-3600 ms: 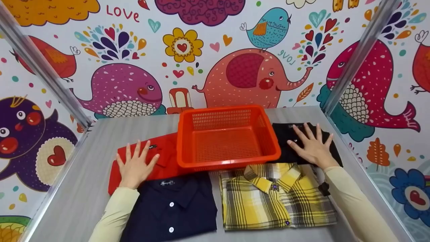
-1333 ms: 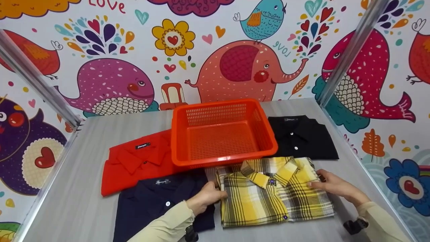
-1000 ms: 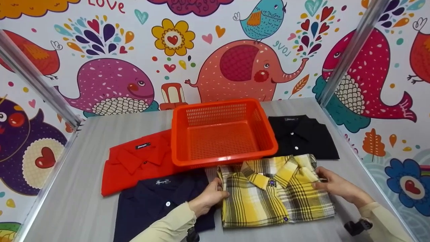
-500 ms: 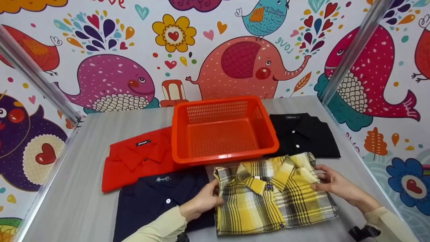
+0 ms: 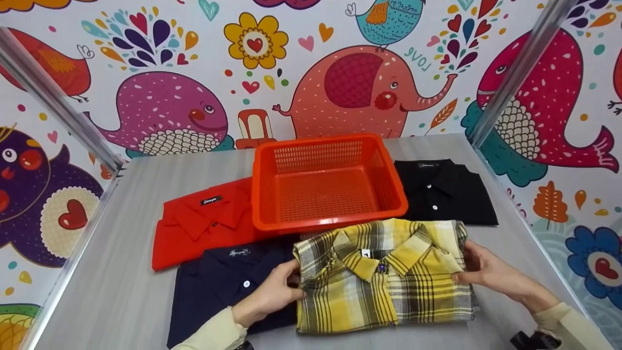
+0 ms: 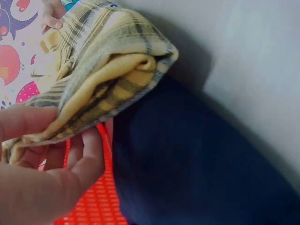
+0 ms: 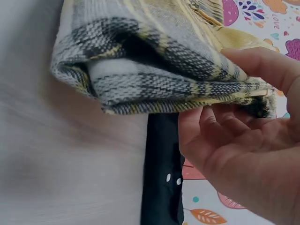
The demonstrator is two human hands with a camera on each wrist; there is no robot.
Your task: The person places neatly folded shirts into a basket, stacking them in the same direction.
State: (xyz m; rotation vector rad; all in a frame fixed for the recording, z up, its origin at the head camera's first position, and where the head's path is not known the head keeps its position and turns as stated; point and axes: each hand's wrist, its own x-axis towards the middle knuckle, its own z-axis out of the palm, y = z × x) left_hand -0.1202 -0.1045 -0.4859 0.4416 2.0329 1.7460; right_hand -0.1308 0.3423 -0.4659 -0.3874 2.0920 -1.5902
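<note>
A folded yellow plaid shirt [image 5: 359, 291], its collar toward the basket, is held up between my two hands. My left hand [image 5: 272, 291] grips its left side, thumb on top and fingers curled underneath, as the left wrist view shows. On the opposite side my right hand [image 5: 500, 272] pinches the folded edge [image 7: 154, 89] the same way. The shirt's near edge sags, and its left part overlaps the folded navy shirt [image 5: 214, 291] in the head view. Just beyond its collar stands an orange plastic basket [image 5: 330, 221] with nothing inside.
A folded red shirt [image 5: 194, 228] lies left of the basket, partly behind it. To the right lies a folded black shirt [image 5: 452, 194]. Printed wall panels and metal posts [image 5: 515, 73] bound the grey table [image 5: 116, 233] at the back and sides.
Both hands, spread flat over the red and black shirts at first, moved to the plaid shirt's sides and gripped it. The plaid shirt has since risen off the table and shifted slightly left.
</note>
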